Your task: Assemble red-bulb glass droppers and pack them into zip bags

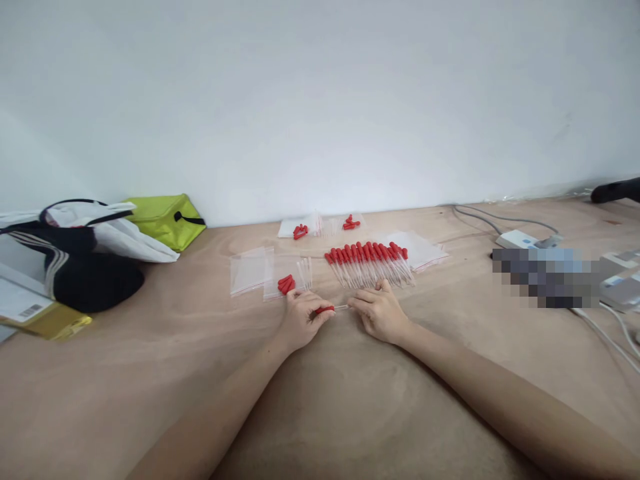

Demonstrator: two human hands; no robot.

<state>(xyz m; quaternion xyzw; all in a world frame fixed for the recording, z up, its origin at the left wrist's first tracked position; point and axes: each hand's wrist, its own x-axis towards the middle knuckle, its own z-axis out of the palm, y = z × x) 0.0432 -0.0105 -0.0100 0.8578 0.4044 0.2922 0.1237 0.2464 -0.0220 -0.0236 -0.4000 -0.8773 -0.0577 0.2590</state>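
Observation:
My left hand [304,319] is closed on a red rubber bulb [325,309], pinched between thumb and fingers. From the bulb a thin clear dropper tube [341,307] runs right to my right hand [379,311], whose fingers pinch its other end. Just beyond my hands lies a row of droppers [367,262] with red bulbs pointing away and clear tubes toward me. Loose red bulbs [286,285] rest on a clear zip bag [273,285] above my left hand, with several clear tubes [305,273] beside them.
Farther back are more red bulbs [300,231] and another small group [351,222] on bags. A stack of zip bags [417,251] lies right of the row. A black cap [95,277] and green bag [167,220] are left; a power strip [520,240] with cables is right.

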